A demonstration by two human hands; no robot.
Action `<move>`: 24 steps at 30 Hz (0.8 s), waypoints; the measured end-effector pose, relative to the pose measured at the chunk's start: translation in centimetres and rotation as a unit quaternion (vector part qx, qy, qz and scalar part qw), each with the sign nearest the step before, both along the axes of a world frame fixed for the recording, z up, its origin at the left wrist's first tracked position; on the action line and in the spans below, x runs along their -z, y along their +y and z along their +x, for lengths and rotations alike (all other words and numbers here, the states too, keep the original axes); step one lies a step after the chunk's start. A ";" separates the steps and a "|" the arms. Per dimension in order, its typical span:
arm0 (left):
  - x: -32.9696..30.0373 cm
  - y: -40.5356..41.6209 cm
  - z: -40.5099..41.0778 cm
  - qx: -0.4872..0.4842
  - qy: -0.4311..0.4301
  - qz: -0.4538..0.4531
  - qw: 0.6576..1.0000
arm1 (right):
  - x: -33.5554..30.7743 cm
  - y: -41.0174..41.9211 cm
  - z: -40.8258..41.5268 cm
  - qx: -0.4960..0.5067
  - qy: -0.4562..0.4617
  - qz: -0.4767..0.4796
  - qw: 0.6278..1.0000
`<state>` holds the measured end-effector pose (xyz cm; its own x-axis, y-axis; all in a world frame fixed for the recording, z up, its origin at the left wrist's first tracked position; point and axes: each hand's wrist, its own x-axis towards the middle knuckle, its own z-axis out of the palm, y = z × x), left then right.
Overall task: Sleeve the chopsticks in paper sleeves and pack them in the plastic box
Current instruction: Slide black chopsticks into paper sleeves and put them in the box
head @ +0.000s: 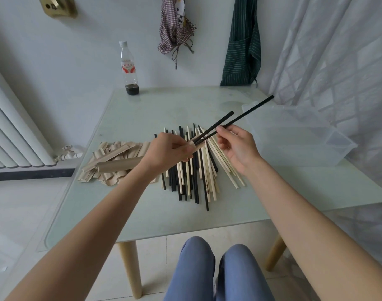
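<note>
My left hand (170, 149) grips a tan paper sleeve (120, 166) that runs back under my wrist, its mouth at my fingertips. Two black chopsticks (218, 124) stick out of that mouth, pointing up and right and splayed apart. My right hand (238, 146) pinches the longer of the two between thumb and forefinger near its middle. Below both hands lies a fan of several black and pale wooden chopsticks (194, 172) on the glass table (164, 213). A heap of empty paper sleeves (112, 153) lies to the left. The clear plastic box (298, 135) stands at the right.
A plastic bottle (129, 68) with dark liquid at its bottom stands at the table's far edge. A white radiator (14, 135) is at the left, a curtain (337, 51) at the right, and aprons hang on the back wall. My knees show below the table's front edge.
</note>
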<state>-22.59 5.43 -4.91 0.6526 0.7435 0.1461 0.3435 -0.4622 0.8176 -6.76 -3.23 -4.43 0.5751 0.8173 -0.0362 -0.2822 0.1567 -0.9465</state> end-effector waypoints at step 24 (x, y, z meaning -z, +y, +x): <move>-0.7 -1.0 0.7 -0.002 -0.016 -0.015 1.000 | -0.3 -0.7 -0.2 -0.018 0.015 0.003 1.000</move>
